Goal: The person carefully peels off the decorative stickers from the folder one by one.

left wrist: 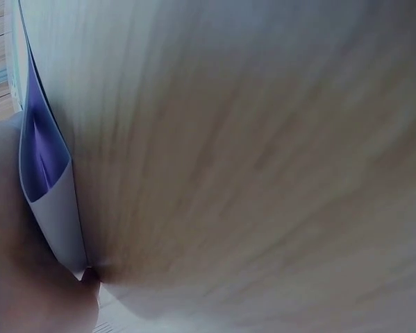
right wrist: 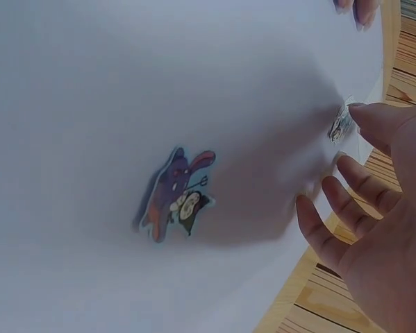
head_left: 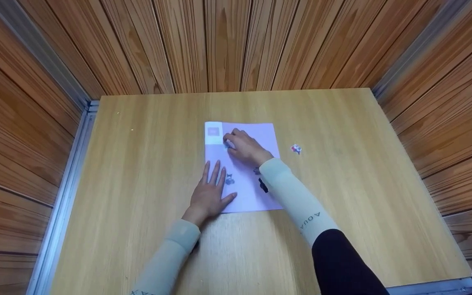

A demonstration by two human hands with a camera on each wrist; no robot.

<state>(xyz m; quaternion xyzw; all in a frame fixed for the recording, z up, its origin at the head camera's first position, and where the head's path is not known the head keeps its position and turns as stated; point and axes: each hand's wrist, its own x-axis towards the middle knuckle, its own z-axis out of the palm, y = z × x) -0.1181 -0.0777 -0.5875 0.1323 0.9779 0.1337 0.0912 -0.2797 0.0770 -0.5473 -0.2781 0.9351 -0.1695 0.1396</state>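
A thin lilac booklet (head_left: 246, 196) lies on the table, with a white patch at its upper left corner. My left hand (head_left: 208, 196) rests flat on its lower left part, fingers spread. Near the white patch, my right hand (head_left: 244, 147) pinches a small sticker (right wrist: 341, 126) between thumb and forefinger, at the booklet's surface. Its other fingers are loosely bent. One cartoon sticker (head_left: 229, 179) is on the booklet beside my left fingers. Another sticker (head_left: 257, 171) shows partly under my right wrist. A purple cartoon-figure sticker (right wrist: 173, 194) appears large in the right wrist view.
A colourful sticker (head_left: 296, 149) lies on the wooden table (head_left: 150, 164), right of the booklet. Wood-panelled walls (head_left: 223, 45) stand behind and at both sides. In the left wrist view, the booklet's edge (left wrist: 58, 215) gapes and shows purple inside.
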